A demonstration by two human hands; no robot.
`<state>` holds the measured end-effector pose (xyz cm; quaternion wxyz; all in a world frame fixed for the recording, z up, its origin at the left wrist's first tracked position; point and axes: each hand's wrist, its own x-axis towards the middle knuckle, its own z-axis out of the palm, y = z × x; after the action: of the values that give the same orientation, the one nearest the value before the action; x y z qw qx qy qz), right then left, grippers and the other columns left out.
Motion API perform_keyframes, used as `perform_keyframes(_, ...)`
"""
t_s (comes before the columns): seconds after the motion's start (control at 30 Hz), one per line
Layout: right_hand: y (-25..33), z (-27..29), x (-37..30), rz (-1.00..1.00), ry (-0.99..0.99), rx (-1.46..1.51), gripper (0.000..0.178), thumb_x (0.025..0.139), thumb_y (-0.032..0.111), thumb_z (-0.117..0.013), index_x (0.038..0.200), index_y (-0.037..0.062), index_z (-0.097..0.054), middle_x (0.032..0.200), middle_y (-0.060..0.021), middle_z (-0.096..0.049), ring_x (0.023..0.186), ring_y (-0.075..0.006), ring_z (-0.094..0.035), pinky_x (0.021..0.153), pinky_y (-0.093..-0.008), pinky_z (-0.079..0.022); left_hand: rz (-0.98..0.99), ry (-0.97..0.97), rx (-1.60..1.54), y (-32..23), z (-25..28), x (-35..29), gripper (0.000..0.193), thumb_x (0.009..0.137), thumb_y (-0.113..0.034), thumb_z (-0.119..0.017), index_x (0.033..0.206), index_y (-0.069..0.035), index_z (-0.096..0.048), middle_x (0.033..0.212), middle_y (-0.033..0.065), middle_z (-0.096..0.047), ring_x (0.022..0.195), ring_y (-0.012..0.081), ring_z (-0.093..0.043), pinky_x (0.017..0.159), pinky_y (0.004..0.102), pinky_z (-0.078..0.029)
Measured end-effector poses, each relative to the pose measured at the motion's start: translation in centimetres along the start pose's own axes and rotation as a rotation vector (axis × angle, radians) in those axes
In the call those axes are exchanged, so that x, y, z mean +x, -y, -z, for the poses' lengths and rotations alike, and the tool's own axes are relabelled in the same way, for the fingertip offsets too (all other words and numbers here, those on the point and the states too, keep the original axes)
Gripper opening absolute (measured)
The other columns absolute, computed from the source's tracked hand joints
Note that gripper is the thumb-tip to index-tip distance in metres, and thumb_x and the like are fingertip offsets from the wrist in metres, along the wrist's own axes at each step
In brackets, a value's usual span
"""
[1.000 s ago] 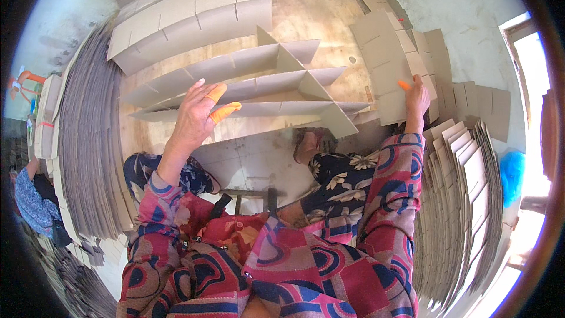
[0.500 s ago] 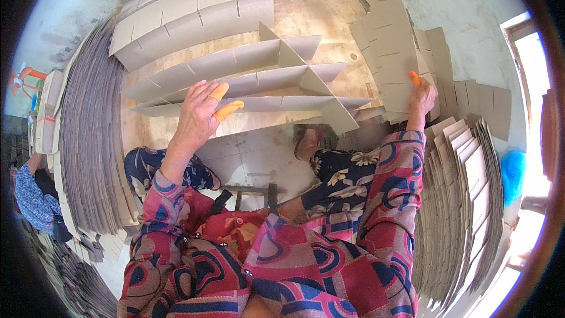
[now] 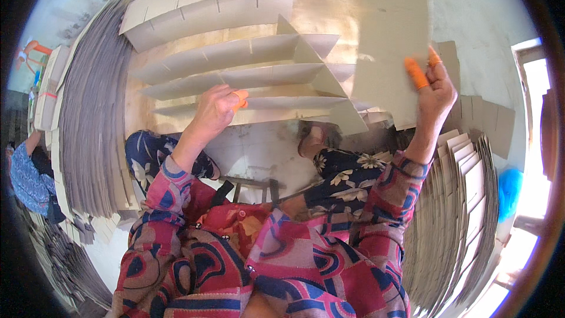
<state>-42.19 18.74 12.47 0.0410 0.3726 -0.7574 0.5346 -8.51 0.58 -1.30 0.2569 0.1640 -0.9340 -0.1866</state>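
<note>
On the board lies a partly joined cardboard divider: several long grey-brown strips standing on edge, with one slotted crosspiece running across their right part. My left hand is closed at the nearest strip, its orange-covered thumb and fingertip pinched together at that strip's upper edge. My right hand, also with orange finger covers, grips the right edge of a flat cardboard sheet. The thumb lies over the sheet's face. Motion slightly blurs the sheet, and its far end runs out of view.
A folded, slotted cardboard piece stands at the back. Tall cardboard stacks rise at the left and right. A blue bag hangs at the far right. Another person's blue sleeve shows at the far left.
My left hand has moved right and down, its fingers closing at the nearest strip. My right hand has shifted slightly right, and a cardboard sheet has come up with it from the pile.
</note>
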Motion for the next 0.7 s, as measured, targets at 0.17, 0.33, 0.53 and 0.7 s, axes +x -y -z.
perform_keyframes(0.17, 3.7, -3.3, -3.9, 0.135, 0.342, -0.142, 0.046, 0.075, 0.009, -0.078, 0.119, 0.0027, -0.064, 0.089, 0.003, -0.064, 0.059, -0.0029, -0.032, 0.051, -0.0183, -0.03, 0.03, -0.048, 0.009, -0.9, 0.0, -0.1, 0.024, 0.072, -0.012, -0.074, 0.092, -0.002, -0.067, 0.074, 0.0116, -0.065, 0.065, 0.0297, -0.057, 0.059, 0.0392, -0.047)
perform_keyframes(0.33, 3.9, -5.8, -4.9, 0.16, 0.492, 0.005, 0.044, 0.076, 0.007, -0.077, 0.117, 0.0001, -0.064, 0.102, -0.0029, -0.06, 0.058, -0.0052, -0.029, 0.05, -0.0212, -0.028, 0.025, -0.064, 0.0, -1.3, -0.1, 0.1, 0.023, 0.071, -0.012, -0.076, 0.091, -0.004, -0.069, 0.069, 0.0115, -0.063, 0.064, 0.0289, -0.058, 0.056, 0.0392, -0.046)
perform_keyframes(0.53, 4.7, -6.6, -4.8, 0.19, 0.615, -0.046, 0.049, 0.079, 0.005, -0.072, 0.126, -0.0005, -0.057, 0.069, -0.0127, -0.055, 0.063, -0.0079, -0.045, 0.059, -0.0237, -0.043, 0.035, -0.059, 0.001, -1.2, -0.5, -0.2, 0.02, 0.072, -0.012, -0.075, 0.09, -0.005, -0.069, 0.07, 0.0122, -0.062, 0.065, 0.0283, -0.06, 0.055, 0.0385, -0.047)
perform_keyframes(0.7, 4.4, -6.5, -4.8, 0.145, 0.555, 0.009, 0.051, 0.076, 0.005, -0.075, 0.125, 0.0043, -0.06, 0.067, 0.0107, -0.048, 0.062, -0.0052, -0.03, 0.053, -0.0193, -0.029, 0.058, 0.003, 0.036, -1.5, -0.1, 0.0, 0.017, 0.075, -0.011, -0.074, 0.089, -0.004, -0.069, 0.07, 0.0126, -0.062, 0.065, 0.0288, -0.061, 0.055, 0.0387, -0.048)
